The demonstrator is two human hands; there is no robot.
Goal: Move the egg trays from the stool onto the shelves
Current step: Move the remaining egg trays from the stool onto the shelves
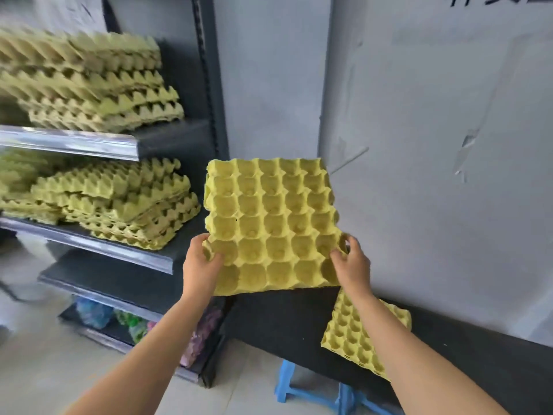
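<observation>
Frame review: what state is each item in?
Held egg tray: lifted, tilted, cups facing up.
Left hand: grips its left edge.
Right hand: grips its right edge.
Second egg tray: lying on the dark board above the stool.
Upper shelf stack: resting, uneven.
Middle shelf stack: resting, uneven.

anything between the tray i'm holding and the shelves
Nothing visible blocks it. The held tray, gripped by the left hand and right hand, hangs just right of the shelves. Tray stacks fill two; the dark shelf below has room.

Tray stacks (98, 94) on shelves (74, 143) left; stool (311, 390) lower right.
</observation>
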